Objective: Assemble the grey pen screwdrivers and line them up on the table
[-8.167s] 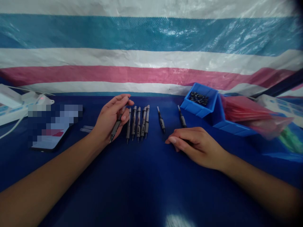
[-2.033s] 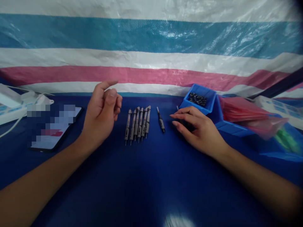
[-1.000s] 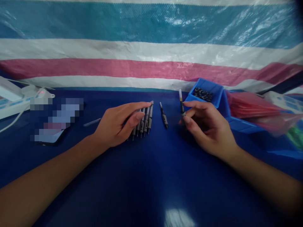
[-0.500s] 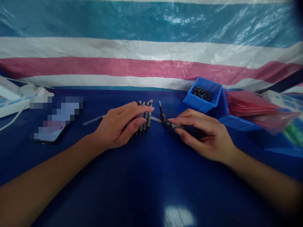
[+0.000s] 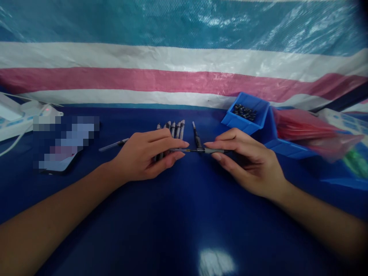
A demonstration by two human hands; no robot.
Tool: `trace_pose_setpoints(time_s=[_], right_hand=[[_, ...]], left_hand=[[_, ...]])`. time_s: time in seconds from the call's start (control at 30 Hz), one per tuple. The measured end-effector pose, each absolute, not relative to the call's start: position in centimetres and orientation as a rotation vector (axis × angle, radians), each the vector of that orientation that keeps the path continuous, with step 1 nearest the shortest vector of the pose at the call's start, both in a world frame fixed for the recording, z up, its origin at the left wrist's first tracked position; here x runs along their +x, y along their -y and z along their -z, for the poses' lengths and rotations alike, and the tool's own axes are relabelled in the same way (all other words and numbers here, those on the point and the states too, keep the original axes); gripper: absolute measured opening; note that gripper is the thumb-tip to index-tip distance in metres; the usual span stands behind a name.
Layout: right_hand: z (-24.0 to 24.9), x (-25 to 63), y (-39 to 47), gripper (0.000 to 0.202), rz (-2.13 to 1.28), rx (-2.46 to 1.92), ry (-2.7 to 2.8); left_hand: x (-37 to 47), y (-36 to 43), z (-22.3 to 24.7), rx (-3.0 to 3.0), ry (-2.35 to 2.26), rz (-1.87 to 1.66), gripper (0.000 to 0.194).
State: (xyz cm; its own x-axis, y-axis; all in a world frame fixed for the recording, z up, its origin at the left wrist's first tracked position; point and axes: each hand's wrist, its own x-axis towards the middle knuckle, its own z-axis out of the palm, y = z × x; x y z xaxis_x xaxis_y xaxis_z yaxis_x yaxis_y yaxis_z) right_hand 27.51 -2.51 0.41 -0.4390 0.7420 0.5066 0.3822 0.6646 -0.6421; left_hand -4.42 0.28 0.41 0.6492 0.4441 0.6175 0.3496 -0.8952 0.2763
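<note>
My left hand (image 5: 149, 155) pinches the left end of a thin pen refill (image 5: 192, 150) between thumb and forefinger. The refill's other end runs into a dark pen barrel (image 5: 212, 150), closed in the fingertips of my right hand (image 5: 250, 161). Refill and barrel lie level, in line between the two hands. Just behind them, a dark pen piece with a pale refill tip (image 5: 196, 135) rests on the table. Several grey pens (image 5: 178, 130) lie side by side behind my left hand, which partly hides them. A clear-tubed refill (image 5: 112, 145) lies left of that hand.
A blue bin (image 5: 260, 119) of small black parts stands at the back right. Beside it, another blue bin (image 5: 290, 149) carries red plastic bags (image 5: 301, 128). At the left are a phone (image 5: 67, 153) and a white power strip (image 5: 17, 122). A striped sheet (image 5: 178, 59) hangs behind the table.
My left thumb and forefinger have closed on the refill's free end, which was slanting out of the barrel. The refill and barrel have turned level. More of the pen row shows.
</note>
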Motion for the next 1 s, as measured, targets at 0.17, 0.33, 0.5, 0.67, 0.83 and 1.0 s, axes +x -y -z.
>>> trace_pose_setpoints(time_s=[0.17,0.33,0.5,0.67,0.83,1.0], right_hand=[[-0.56,27.65,2.60,0.033,-0.561,-0.910,2.032],[-0.54,27.80,2.56,0.037,-0.600,-0.925,1.995],[-0.49,27.61,2.56,0.029,-0.700,-0.910,1.930],[-0.09,27.54,2.63,0.026,-0.833,-0.887,1.855],[-0.23,27.60,2.65,0.032,-0.735,-0.829,1.958],[-0.47,27.60,2.62,0.044,-0.621,-0.755,2.069]], left_hand=[[-4.52,-0.44,-0.33,2.726,-0.655,-1.025,0.023],[-4.55,-0.52,-0.34,2.762,-0.672,-1.004,0.029],[-4.66,-0.56,-0.18,2.838,-0.682,-0.993,0.028],[-4.74,-0.74,0.03,2.875,-0.725,-0.997,0.027],[-4.66,-0.72,0.01,2.981,-0.770,-0.986,0.027],[-4.52,-0.57,-0.08,3.044,-0.767,-0.957,0.029]])
